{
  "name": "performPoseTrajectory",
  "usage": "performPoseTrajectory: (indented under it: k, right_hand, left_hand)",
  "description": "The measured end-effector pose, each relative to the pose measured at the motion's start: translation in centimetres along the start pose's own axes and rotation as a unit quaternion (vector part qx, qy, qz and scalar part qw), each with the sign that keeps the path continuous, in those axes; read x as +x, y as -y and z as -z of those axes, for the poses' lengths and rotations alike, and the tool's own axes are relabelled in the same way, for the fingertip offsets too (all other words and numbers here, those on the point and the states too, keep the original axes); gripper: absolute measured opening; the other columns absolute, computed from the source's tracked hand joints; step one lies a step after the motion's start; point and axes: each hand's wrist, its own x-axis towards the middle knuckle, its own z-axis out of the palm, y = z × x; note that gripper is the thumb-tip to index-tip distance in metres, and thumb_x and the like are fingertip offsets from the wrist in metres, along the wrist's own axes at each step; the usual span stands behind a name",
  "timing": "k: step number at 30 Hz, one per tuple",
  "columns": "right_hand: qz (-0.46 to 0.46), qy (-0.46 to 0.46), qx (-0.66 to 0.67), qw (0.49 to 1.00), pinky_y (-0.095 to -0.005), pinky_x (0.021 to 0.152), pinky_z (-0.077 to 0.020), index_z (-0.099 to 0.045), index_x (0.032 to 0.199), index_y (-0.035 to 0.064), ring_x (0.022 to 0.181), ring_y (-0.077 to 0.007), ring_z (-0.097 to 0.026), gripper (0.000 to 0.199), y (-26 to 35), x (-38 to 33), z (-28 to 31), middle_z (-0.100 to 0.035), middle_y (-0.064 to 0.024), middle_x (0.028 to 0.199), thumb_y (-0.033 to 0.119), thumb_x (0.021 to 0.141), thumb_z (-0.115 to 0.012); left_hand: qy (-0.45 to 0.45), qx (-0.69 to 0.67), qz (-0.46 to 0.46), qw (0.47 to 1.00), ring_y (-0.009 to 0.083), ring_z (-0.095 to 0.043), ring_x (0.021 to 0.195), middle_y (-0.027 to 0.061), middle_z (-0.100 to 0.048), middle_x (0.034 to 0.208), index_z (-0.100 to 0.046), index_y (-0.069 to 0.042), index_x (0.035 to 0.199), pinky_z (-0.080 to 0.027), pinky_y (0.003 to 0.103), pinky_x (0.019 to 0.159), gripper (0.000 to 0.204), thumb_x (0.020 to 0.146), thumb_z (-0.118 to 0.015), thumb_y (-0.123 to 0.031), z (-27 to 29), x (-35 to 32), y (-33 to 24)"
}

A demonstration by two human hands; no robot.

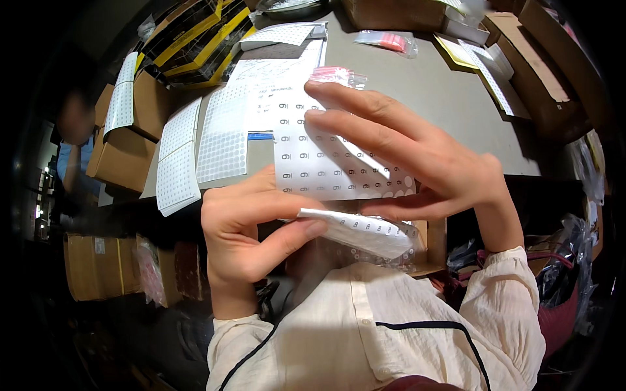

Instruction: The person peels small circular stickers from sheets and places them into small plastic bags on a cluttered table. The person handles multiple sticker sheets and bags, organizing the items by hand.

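A white sheet of round printed stickers [319, 173] is in my left hand [244, 225]. Its near part folds over toward me, and my left thumb and forefinger pinch that folded part [368, 233]; the other left fingers are behind the sheet. My right hand [424, 146] is stretched over the sheet's right side, fingers apart, casting a shadow on it. The right thumb lies along the near edge, where some round stickers curl up; whether it touches the sheet I cannot tell. Below the fold, a clear plastic bag [349, 253] and an open cardboard box [433, 242] show partly.
More sticker sheets [177, 156] lie at the table's left, beside written papers [257, 78]. Small clear bags with red stripes [390, 42] rest farther back. Cardboard boxes [531, 65] stand right and left, with a black-and-yellow box [195, 42] at far left. A person [77, 143] is at left.
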Motion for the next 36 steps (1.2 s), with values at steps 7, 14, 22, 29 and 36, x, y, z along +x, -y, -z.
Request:
performPoseTrajectory:
  k: [7, 14, 22, 29, 36]
  right_hand:
    - [-0.04, -0.054, 0.032, 0.997, -0.046, 0.113, -0.0378, -0.044, 0.148, -0.0074, 0.142, -0.041, -0.044, 0.076, -0.2, -0.5, -0.7, -0.04, -0.0274, 0.155, 0.011, 0.082, -0.077]
    - [-0.045, -0.073, 0.038, 0.996, -0.0433, 0.11, -0.0413, -0.053, 0.142, -0.0063, 0.135, -0.0387, -0.053, 0.073, -0.5, -0.7, -1.3, -0.05, -0.0264, 0.149, 0.019, 0.079, -0.078]
    - [-0.055, -0.074, 0.023, 0.995, -0.0436, 0.111, -0.0401, -0.052, 0.144, -0.0044, 0.136, -0.0379, -0.052, 0.074, -0.5, -0.9, -2.0, -0.048, -0.0256, 0.15, 0.028, 0.083, -0.077]
    - [-0.039, -0.074, 0.002, 0.997, -0.0474, 0.117, -0.0302, -0.051, 0.145, -0.0038, 0.141, -0.0391, -0.044, 0.069, -0.5, -0.8, -1.4, -0.046, -0.0263, 0.152, 0.031, 0.089, -0.072]
    - [-0.046, -0.079, -0.005, 0.996, -0.0477, 0.113, -0.0357, -0.057, 0.14, -0.001, 0.134, -0.0364, -0.052, 0.053, -0.6, -0.3, -2.7, -0.054, -0.0216, 0.146, 0.023, 0.094, -0.068]
  left_hand:
    - [0.015, 0.023, 0.004, 1.0, 0.0167, -0.069, 0.074, 0.0111, -0.073, 0.084, -0.075, 0.002, 0.085, -0.05, 0.025, 0.068, 0.011, 0.075, -0.075, 0.005, 0.1, 0.1, 0.3]
    - [0.008, 0.05, -0.036, 0.998, 0.0214, -0.07, 0.074, 0.0126, -0.073, 0.085, -0.076, 0.001, 0.087, -0.052, 0.027, 0.068, 0.014, 0.074, -0.078, 0.003, -0.2, 0.2, 1.5]
    - [0.013, 0.021, -0.031, 0.999, 0.0205, -0.071, 0.075, 0.0128, -0.074, 0.085, -0.077, 0.001, 0.088, -0.052, 0.027, 0.07, 0.013, 0.075, -0.077, 0.004, -0.4, 0.3, 1.5]
    - [0.007, 0.002, -0.029, 1.0, 0.0189, -0.071, 0.077, 0.0132, -0.075, 0.087, -0.076, 0.003, 0.088, -0.051, 0.025, 0.073, 0.012, 0.076, -0.076, 0.004, -0.2, 0.3, 2.1]
    - [0.016, -0.072, 0.021, 0.997, 0.0161, -0.07, 0.079, 0.0122, -0.075, 0.086, -0.076, 0.004, 0.089, -0.051, 0.025, 0.076, 0.011, 0.078, -0.076, 0.004, -0.5, 0.1, 2.0]
